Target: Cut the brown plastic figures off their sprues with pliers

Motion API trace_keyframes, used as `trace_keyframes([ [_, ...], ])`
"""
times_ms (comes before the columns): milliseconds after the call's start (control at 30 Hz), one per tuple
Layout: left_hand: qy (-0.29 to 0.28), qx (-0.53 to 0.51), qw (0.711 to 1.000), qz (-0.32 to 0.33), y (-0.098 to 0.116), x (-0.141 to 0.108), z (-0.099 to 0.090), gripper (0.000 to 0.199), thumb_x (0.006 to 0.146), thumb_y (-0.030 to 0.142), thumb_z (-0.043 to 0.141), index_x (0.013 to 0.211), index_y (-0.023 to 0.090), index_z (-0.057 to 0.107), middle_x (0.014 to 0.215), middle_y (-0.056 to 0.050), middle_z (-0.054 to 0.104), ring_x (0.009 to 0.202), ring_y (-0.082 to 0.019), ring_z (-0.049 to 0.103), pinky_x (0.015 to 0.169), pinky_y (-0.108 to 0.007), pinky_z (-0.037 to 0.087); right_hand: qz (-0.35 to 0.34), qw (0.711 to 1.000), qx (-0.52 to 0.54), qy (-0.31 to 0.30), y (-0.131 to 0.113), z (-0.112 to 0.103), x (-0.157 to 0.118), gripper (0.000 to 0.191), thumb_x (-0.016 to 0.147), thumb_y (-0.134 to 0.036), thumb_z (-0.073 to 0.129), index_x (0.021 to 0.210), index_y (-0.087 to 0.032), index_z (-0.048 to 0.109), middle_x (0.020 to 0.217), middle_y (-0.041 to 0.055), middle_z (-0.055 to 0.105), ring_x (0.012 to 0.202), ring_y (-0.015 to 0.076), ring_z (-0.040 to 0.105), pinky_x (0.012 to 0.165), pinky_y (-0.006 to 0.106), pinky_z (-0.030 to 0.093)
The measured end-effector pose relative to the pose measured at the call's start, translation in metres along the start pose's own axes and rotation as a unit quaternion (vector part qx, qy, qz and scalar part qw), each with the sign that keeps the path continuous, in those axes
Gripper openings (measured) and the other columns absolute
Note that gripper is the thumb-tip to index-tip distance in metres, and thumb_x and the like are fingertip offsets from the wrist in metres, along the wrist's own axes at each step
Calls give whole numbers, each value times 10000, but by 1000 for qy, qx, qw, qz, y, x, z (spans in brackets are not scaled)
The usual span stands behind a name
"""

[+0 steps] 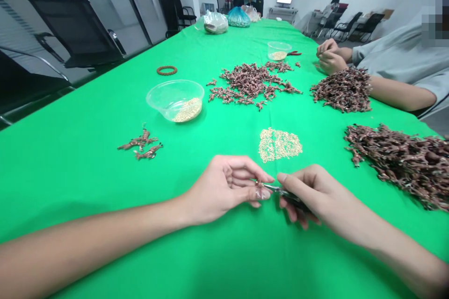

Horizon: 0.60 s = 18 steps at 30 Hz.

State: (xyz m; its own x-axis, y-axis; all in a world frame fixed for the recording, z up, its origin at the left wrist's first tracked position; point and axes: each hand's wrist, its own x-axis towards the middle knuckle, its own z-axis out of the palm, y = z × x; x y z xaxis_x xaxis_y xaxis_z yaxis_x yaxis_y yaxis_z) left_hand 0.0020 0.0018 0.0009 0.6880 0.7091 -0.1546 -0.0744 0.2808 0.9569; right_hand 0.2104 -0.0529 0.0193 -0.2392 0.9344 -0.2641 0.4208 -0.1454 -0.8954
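Between the thumb and fingers of my left hand (231, 184) is a small brown figurine (258, 183), mostly hidden by the fingertips. My right hand (310, 191) is closed around dark-handled pliers (293, 198), whose metal tips meet the figurine. Just beyond my hands, a patch of tiny gold rings (280, 144) is spread on the green cloth. Several finished-looking brown figurines (142, 144) lie to the left. Farther off stands a clear plastic bowl (157, 96) with more gold pieces inside.
Brown figurine piles lie at the middle (247, 81) and right (403, 161). A co-worker's hands (331, 56) are at the right, behind another pile (342, 88). A brown ring (167, 70), a small tub (273, 49), red-handled pliers (293, 53) and filled bags (215, 23) lie farther back.
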Motion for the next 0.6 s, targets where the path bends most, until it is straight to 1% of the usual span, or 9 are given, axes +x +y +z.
trace_keyframes([
  [33, 5, -3, 1000, 3, 1, 0, 0, 255, 778, 243, 808, 964, 112, 694, 1010, -134, 775, 900, -245, 761, 677, -264, 639, -36, 996, -61, 57, 0, 2, 0, 466, 978, -411, 453, 595, -183, 589, 477, -13, 569, 382, 95, 487, 354, 222, 316],
  [67, 9, -3, 1000, 3, 1, 0, 0, 250, 779, 248, 807, 953, 110, 692, 1012, -136, 774, 920, -256, 758, 666, -262, 640, -86, 980, -131, 126, 0, 4, 0, 442, 964, -391, 481, 585, -187, 582, 476, -23, 547, 391, 93, 466, 375, 237, 312],
  [133, 16, -2, 1000, 4, 2, 0, 0, 255, 774, 250, 813, 947, 112, 687, 996, -130, 777, 928, -262, 757, 640, -249, 642, -199, 910, -263, 252, 3, 7, 0, 333, 927, -321, 542, 630, -185, 603, 517, -27, 547, 434, 95, 462, 436, 258, 335],
  [200, 25, -5, 1000, 9, 3, 1, 0, 256, 762, 241, 823, 932, 118, 676, 996, -119, 780, 909, -252, 762, 622, -239, 644, -287, 842, -332, 313, 8, 9, 0, 167, 890, -232, 584, 741, -175, 635, 607, -11, 601, 508, 106, 513, 508, 266, 387],
  [267, 37, -11, 999, 8, 4, 1, -1, 262, 746, 231, 835, 910, 119, 664, 1010, -116, 779, 885, -249, 767, 600, -234, 646, -340, 803, -360, 333, 12, 9, 1, 36, 858, -174, 613, 832, -166, 637, 690, 15, 650, 592, 126, 577, 568, 271, 433],
  [300, 42, -12, 999, 3, 4, 1, -1, 270, 736, 226, 841, 903, 115, 660, 994, -116, 780, 869, -252, 770, 585, -230, 644, -359, 786, -374, 337, 14, 8, 1, 14, 844, -164, 630, 858, -162, 634, 718, 27, 667, 619, 138, 598, 584, 278, 447],
  [433, 32, -20, 999, -24, 6, 1, -2, 313, 707, 213, 859, 912, 100, 650, 878, -110, 784, 823, -274, 776, 535, -219, 637, -415, 705, -452, 355, 16, 4, 0, 181, 793, -216, 702, 944, -138, 641, 793, 80, 711, 677, 198, 643, 612, 327, 478],
  [500, 21, -29, 999, -26, 7, 1, -3, 318, 702, 211, 863, 906, 101, 645, 848, -105, 785, 813, -276, 777, 530, -216, 637, -426, 681, -477, 356, 16, 2, 0, 226, 780, -238, 719, 963, -133, 640, 794, 86, 714, 687, 213, 646, 620, 343, 485],
  [600, 13, -44, 998, -33, 7, 1, -3, 308, 700, 196, 865, 888, 111, 636, 842, -98, 792, 803, -270, 779, 525, -203, 635, -425, 674, -488, 354, 16, 2, 1, 231, 781, -244, 719, 967, -134, 635, 792, 86, 715, 686, 215, 643, 629, 348, 488],
])
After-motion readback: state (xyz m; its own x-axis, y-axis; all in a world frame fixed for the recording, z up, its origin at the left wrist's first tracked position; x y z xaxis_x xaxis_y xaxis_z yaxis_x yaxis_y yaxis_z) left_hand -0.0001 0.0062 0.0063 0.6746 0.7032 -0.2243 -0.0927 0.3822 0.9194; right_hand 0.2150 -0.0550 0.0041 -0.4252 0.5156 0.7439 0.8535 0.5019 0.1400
